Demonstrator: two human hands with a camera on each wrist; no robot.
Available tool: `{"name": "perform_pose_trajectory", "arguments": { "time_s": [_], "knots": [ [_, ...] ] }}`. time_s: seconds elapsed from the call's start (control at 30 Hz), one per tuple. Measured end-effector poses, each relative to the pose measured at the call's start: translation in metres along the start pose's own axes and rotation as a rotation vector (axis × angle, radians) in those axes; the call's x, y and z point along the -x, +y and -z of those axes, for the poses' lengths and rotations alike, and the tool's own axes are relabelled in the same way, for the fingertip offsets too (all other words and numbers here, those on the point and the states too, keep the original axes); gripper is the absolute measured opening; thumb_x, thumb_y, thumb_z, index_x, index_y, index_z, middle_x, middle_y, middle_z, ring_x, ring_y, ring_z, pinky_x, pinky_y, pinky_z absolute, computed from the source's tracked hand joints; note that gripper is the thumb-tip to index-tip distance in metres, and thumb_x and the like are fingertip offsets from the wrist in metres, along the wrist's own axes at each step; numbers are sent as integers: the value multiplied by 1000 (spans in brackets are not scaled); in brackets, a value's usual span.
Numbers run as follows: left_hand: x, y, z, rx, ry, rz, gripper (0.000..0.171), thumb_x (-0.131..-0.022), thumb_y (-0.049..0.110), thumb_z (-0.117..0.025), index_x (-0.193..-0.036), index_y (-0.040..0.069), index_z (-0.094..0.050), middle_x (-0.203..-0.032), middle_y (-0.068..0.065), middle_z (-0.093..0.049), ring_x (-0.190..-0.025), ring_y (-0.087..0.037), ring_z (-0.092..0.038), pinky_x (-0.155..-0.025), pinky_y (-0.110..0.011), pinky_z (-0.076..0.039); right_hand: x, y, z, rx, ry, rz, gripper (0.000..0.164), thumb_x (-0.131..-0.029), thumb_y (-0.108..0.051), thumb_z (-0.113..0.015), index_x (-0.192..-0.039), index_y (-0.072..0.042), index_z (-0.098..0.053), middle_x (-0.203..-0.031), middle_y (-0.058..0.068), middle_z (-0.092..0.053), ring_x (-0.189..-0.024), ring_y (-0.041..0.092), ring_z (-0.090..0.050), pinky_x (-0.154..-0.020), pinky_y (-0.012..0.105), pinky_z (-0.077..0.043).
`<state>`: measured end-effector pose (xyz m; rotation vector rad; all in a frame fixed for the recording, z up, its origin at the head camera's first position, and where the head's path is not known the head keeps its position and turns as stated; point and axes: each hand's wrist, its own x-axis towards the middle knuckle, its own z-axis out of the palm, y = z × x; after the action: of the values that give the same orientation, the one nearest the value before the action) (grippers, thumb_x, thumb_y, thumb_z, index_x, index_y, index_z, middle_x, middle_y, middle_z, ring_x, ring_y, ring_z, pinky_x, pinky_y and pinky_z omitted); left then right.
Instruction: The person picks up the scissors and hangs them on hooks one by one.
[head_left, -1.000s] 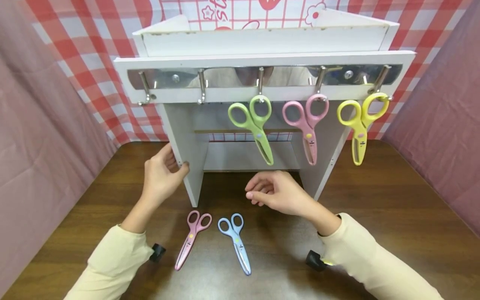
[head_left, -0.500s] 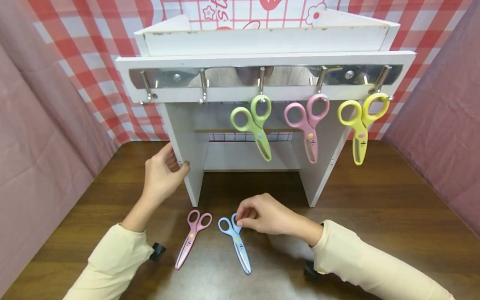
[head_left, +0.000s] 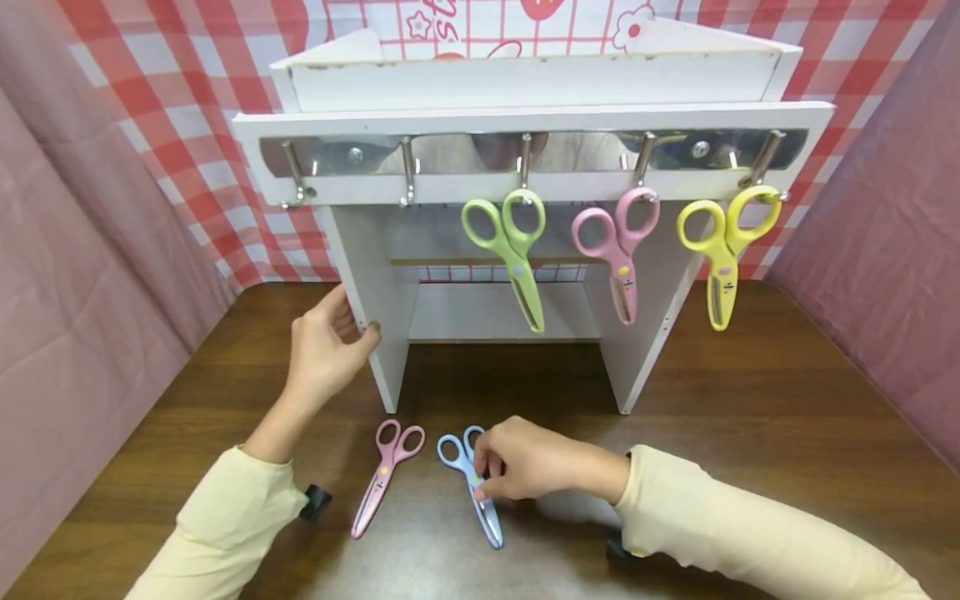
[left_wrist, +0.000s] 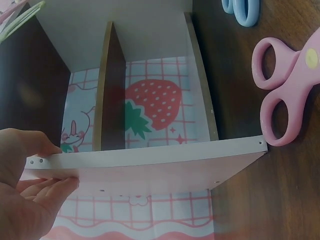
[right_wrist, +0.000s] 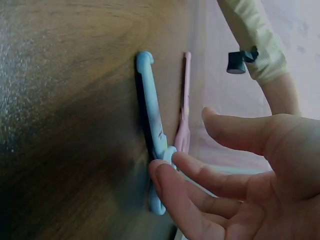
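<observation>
With thumb and fingers on opposite faces, my left hand (head_left: 321,350) grips the side panel (left_wrist: 150,155) of a white hook rack (head_left: 525,83). My right hand (head_left: 528,460) is over the blue scissors (head_left: 489,517), which lie flat on the table. In the right wrist view, its fingertips are right at the blue scissors' handle end, while the thumb stands apart from them. Left of these, pink scissors (head_left: 372,500) lie with handles toward the rack. Green scissors (head_left: 519,262), a second pink pair (head_left: 624,262) and yellow scissors (head_left: 723,262) hang from the rack's hooks.
The two leftmost hooks, a left-end hook (head_left: 294,175) and the hook beside it (head_left: 407,171), carry nothing. The rack stands on a brown wooden table (head_left: 750,467). A red-and-white checked cloth (head_left: 187,100) hangs behind, with pink cloth (head_left: 82,250) along the sides.
My right hand has moved from beneath the hanging scissors toward me and down to the blue scissors. The left hand has stayed on the side panel. The green scissors sway slightly.
</observation>
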<state>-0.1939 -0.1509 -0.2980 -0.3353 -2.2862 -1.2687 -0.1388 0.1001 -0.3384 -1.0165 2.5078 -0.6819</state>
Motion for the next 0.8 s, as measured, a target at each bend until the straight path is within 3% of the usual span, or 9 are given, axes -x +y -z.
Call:
{"name": "perform_pose_trajectory", "arguments": {
  "time_s": [0.2, 0.47, 0.8],
  "knots": [
    [1, -1, 0, 2, -7, 8, 39, -78, -4, -62, -116, -6, -61, -106, -29, -69, -100, -37, -70, -87, -33, -60, -3, -5, -5, 73, 29, -40, 20, -75, -19, -80, -78, -7, -64, -54, -6, -56, -47, -3, -43, -41, 10, -39],
    [1, 0, 1, 7, -12, 7, 39, -78, -4, -63, -117, -5, -61, -108, -28, -69, -100, -37, -70, -87, -34, -60, -4, -9, -11, 207, 89, -77, 32, -68, -28, -85, -60, -13, -57, -54, -9, -46, -50, 3, -39, -39, 16, -32],
    [0, -1, 0, 2, -5, 1, 38, -78, -3, -63, -115, -5, -62, -106, -28, -70, -99, -36, -70, -86, -34, -60, -6, -5, -12, 276, 101, -68, 26, -65, -19, -84, -64, -12, -59, -56, -8, -50, -51, 5, -40, -40, 17, -33]
  ]
}}
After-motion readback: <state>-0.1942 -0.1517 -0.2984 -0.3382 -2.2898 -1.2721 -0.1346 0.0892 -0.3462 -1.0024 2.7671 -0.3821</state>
